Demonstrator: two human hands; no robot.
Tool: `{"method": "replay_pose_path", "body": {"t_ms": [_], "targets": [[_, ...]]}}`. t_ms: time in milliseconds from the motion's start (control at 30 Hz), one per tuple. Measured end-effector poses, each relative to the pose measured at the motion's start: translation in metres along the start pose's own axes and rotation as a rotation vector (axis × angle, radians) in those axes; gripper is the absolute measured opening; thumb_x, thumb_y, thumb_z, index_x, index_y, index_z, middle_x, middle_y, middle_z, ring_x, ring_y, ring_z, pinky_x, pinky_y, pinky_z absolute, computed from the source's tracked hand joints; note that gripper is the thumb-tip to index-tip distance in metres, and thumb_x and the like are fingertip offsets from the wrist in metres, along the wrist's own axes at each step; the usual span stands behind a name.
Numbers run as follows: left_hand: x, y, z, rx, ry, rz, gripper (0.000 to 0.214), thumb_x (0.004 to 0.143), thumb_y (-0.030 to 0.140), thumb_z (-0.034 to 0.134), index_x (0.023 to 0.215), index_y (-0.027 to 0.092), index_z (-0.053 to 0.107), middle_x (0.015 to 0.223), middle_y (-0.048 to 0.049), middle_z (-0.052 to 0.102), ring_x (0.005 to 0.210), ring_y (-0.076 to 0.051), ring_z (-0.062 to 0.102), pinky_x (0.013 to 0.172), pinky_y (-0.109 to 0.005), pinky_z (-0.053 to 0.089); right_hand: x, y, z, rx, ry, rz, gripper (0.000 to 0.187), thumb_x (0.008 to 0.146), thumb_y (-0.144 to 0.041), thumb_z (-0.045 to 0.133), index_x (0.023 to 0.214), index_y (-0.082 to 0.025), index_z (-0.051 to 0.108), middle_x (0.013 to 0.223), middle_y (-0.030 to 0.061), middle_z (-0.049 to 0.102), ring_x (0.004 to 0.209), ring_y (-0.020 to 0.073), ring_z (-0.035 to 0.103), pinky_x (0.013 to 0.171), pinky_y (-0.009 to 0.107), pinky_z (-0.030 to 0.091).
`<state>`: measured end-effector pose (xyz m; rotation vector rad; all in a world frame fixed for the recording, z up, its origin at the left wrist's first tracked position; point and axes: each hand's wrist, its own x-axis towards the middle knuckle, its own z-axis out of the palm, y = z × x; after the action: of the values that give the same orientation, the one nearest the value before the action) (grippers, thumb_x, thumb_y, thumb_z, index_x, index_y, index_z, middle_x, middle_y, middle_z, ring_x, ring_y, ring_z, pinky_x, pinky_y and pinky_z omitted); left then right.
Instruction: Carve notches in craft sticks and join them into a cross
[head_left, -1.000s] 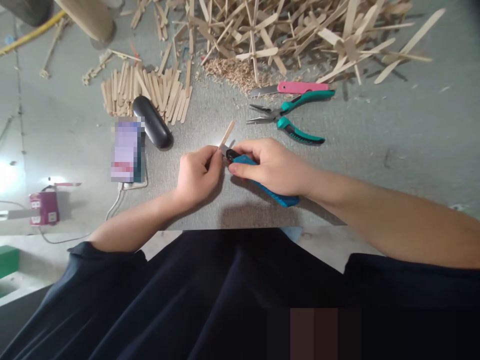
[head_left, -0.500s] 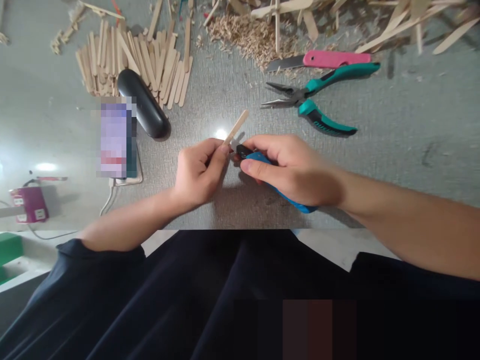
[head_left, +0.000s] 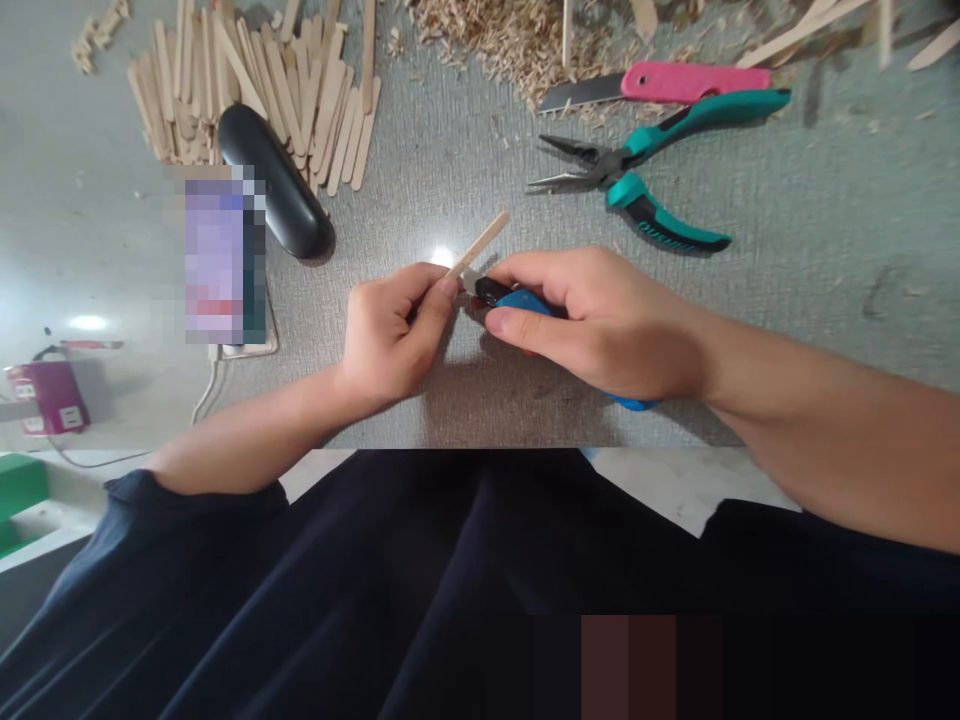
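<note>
My left hand (head_left: 390,335) pinches one end of a thin wooden stick (head_left: 484,240), which points up and to the right over the grey mat. My right hand (head_left: 607,320) is wrapped around a blue-handled cutter (head_left: 521,300). The cutter's black head meets the stick right beside my left fingertips. Most of the blue handle is hidden under my right palm, with only its rear tip showing below the hand.
Teal-handled needle-nose pliers (head_left: 652,190) and a pink-handled blade (head_left: 660,82) lie at the upper right. A black oblong case (head_left: 274,195), a blurred phone (head_left: 221,255) and a stack of wooden sticks (head_left: 255,80) sit at the upper left. Wood shavings (head_left: 510,35) cover the top centre.
The view has tilted down, so the table's things have shifted up in the picture. Both hands keep the same grip on the stick and cutter.
</note>
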<state>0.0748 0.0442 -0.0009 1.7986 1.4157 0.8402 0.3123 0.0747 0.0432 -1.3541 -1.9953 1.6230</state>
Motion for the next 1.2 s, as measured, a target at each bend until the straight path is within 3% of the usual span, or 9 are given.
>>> {"method": "replay_pose_path", "body": {"t_ms": [200, 333, 433, 633, 1000, 1100, 1200], "targets": [[0.001, -0.003, -0.002, 0.181, -0.045, 0.114, 0.054, 0.123, 0.054, 0.048, 0.091, 0.025, 0.079, 0.071, -0.0038, 0.069, 0.064, -0.017, 0.061, 0.064, -0.037, 0.044, -0.003, -0.003, -0.003, -0.078, -0.019, -0.026, 0.023, 0.11, -0.041, 0.065, 0.099, -0.024, 0.077, 0.09, 0.0033, 0.074, 0.086, 0.0236, 0.062, 0.078, 0.039, 0.042], [0.0, -0.012, 0.0, 0.337, -0.044, 0.241, 0.053, 0.122, 0.048, 0.046, 0.083, 0.024, 0.072, 0.065, -0.0028, 0.06, 0.058, -0.016, 0.047, 0.062, -0.038, 0.028, -0.003, -0.003, -0.009, -0.123, -0.076, -0.03, 0.02, 0.111, -0.035, 0.065, 0.101, -0.024, 0.078, 0.087, 0.0005, 0.074, 0.083, 0.0219, 0.061, 0.08, 0.039, 0.04], [-0.001, -0.017, 0.002, 0.41, -0.032, 0.308, 0.05, 0.12, 0.049, 0.048, 0.083, 0.024, 0.071, 0.062, -0.0011, 0.054, 0.057, -0.015, 0.038, 0.065, -0.038, 0.025, 0.002, 0.003, -0.013, -0.165, -0.115, -0.027, 0.022, 0.11, -0.036, 0.068, 0.092, -0.025, 0.073, 0.083, 0.0003, 0.072, 0.078, 0.0217, 0.06, 0.078, 0.039, 0.038], [-0.003, -0.008, 0.0, 0.411, -0.033, 0.159, 0.048, 0.119, 0.048, 0.051, 0.086, 0.024, 0.076, 0.065, -0.0031, 0.065, 0.057, -0.016, 0.049, 0.063, -0.036, 0.029, 0.008, 0.012, -0.015, -0.259, -0.124, -0.067, 0.018, 0.109, -0.038, 0.071, 0.097, -0.026, 0.076, 0.092, 0.0045, 0.079, 0.086, 0.0261, 0.068, 0.079, 0.04, 0.041], [0.004, -0.003, -0.01, 0.111, -0.088, 0.026, 0.043, 0.122, 0.05, 0.052, 0.091, 0.028, 0.073, 0.079, -0.0042, 0.078, 0.072, -0.021, 0.07, 0.069, -0.042, 0.05, 0.012, 0.007, -0.018, -0.329, -0.117, -0.067, 0.022, 0.109, -0.038, 0.067, 0.113, -0.025, 0.084, 0.101, 0.0065, 0.084, 0.087, 0.0265, 0.07, 0.08, 0.04, 0.043], [0.003, -0.002, -0.01, 0.072, -0.081, 0.007, 0.042, 0.123, 0.05, 0.052, 0.091, 0.029, 0.07, 0.079, -0.0031, 0.076, 0.072, -0.02, 0.069, 0.071, -0.044, 0.052, 0.011, 0.012, -0.018, -0.339, -0.137, -0.126, 0.029, 0.111, -0.043, 0.065, 0.123, -0.026, 0.084, 0.11, 0.0071, 0.086, 0.091, 0.0269, 0.072, 0.082, 0.039, 0.044], [0.002, -0.001, -0.009, 0.003, -0.076, 0.003, 0.044, 0.124, 0.055, 0.052, 0.092, 0.029, 0.07, 0.075, -0.0014, 0.072, 0.068, -0.018, 0.064, 0.068, -0.042, 0.052, 0.009, 0.019, -0.013, -0.427, -0.063, -0.188, 0.043, 0.112, -0.051, 0.06, 0.141, -0.025, 0.08, 0.109, 0.0089, 0.086, 0.091, 0.0288, 0.072, 0.08, 0.039, 0.041]]}}
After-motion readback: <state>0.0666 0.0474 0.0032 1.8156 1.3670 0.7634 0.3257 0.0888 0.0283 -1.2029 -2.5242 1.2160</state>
